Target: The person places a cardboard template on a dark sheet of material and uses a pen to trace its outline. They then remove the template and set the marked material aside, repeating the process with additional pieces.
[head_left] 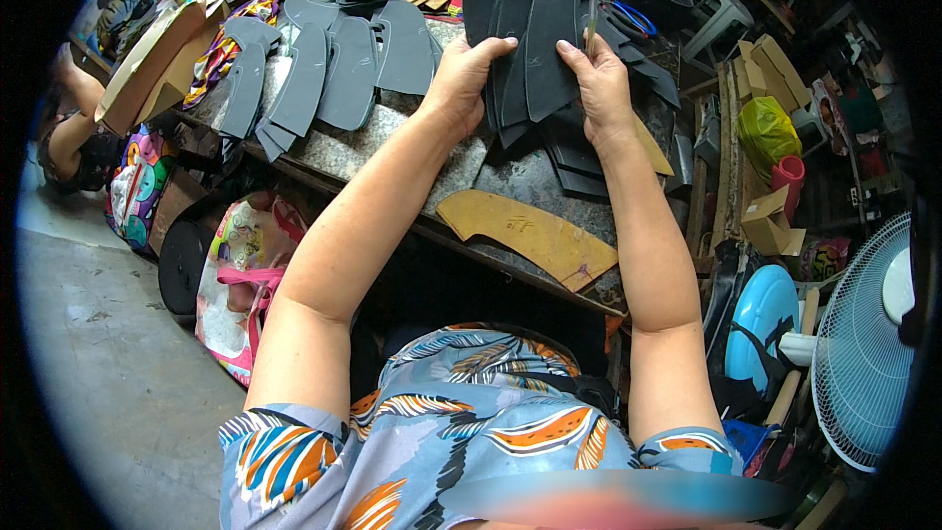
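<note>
Both my hands hold a fan of flat black curved cut pieces (555,39) over the work table. My left hand (465,80) is closed on their left side, its thumb lying on top. My right hand (602,90) grips the right edge, thumb on the front piece. A thin pen-like stick (591,24) stands up at the right fingers; its lower end is hidden. Beneath the right hand lie more dark flat pieces (574,149). A yellow-brown curved template (530,234), marked by hand, rests at the near table edge.
Several dark grey cut pieces (350,71) lie overlapping on the left of the table (392,142). Blue-handled scissors (633,16) sit behind my right hand. A cardboard box (157,64) stands far left, with another person's arm (78,88) beyond it. A fan (863,344) stands at right.
</note>
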### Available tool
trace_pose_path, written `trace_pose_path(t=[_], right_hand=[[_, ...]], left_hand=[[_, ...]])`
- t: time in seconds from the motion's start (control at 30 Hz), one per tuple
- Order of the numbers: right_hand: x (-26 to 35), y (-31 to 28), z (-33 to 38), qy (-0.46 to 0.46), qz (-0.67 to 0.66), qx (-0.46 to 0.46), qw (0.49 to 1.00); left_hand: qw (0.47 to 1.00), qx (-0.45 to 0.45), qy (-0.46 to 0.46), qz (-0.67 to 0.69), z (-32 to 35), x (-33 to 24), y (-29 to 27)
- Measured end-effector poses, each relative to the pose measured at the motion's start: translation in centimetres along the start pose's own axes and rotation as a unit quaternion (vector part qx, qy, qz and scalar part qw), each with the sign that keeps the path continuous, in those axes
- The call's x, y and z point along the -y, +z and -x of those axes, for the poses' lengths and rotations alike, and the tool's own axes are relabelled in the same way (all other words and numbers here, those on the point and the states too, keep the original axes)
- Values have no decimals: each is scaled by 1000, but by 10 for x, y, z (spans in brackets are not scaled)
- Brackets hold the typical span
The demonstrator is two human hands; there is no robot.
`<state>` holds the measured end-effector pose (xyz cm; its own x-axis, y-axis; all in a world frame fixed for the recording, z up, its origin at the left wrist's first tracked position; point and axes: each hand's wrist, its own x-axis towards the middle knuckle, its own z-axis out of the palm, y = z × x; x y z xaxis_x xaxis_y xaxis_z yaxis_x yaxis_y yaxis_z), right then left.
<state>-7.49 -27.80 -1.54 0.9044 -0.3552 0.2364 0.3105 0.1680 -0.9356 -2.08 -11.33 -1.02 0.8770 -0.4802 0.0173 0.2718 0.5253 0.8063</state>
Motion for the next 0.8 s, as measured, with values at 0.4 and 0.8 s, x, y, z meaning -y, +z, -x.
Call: trace_pose_path(t=[0.4, 0.8], right_hand=[[-13, 7, 2, -41, 140, 49, 988], [5, 14, 13, -45, 105, 98, 989]], left_hand=[[999, 41, 33, -1, 3, 8, 0], [991, -7, 126, -51, 1, 11, 7]])
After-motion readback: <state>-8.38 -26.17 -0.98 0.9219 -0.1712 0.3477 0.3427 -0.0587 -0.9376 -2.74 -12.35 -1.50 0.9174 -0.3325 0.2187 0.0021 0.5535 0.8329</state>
